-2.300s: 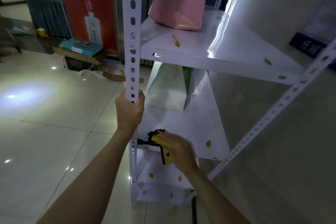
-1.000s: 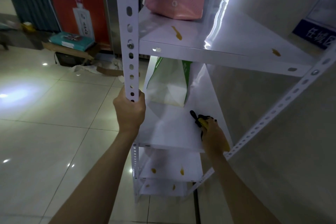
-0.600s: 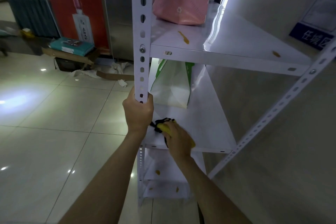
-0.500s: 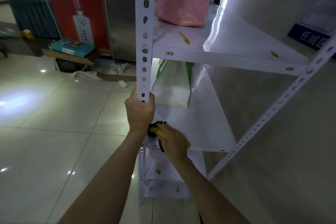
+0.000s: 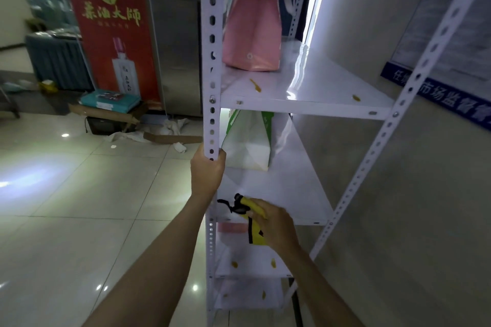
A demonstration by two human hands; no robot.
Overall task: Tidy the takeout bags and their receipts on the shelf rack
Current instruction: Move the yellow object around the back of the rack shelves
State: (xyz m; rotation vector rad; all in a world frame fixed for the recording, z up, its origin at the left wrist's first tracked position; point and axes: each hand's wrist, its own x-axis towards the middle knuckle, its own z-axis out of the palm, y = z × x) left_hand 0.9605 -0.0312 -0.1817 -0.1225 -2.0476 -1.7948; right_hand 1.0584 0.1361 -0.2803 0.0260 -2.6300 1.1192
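**Head view: one hand on the rack post, the other pressing a cloth at the shelf's front edge**

The head camera looks down along a white metal shelf rack (image 5: 305,87) standing against a pale wall. The left hand (image 5: 207,172) is wrapped around the rack's front-left perforated post (image 5: 211,61), fingers curled behind it and thumb in front, just below the upper visible shelf. The right hand (image 5: 276,225) closes on a yellow cloth with black trim (image 5: 252,220), holding it at the front edge of the middle shelf (image 5: 292,188), near the front-left corner; part of the cloth hangs down over that edge, and a black strap trails left toward the post.

A pink takeout bag (image 5: 252,26) stands upright on the upper shelf, at its back-left corner beside the post, with white paper showing at its top; whether that is a receipt cannot be told. A white bag with green print (image 5: 247,143) stands on the middle shelf, also toward the back left, well apart from the cloth. Small yellowish marks (image 5: 255,85) dot the upper shelf and the lower shelves (image 5: 252,263). Something pinkish lies just under the middle shelf's front edge, too indistinct to name.

To the left of the rack, a red poster (image 5: 111,29) stands on the glossy tiled floor (image 5: 79,194), with a teal box (image 5: 109,101) on cardboard and crumpled scraps nearby. A blue sign (image 5: 438,95) runs along the wall on the right.
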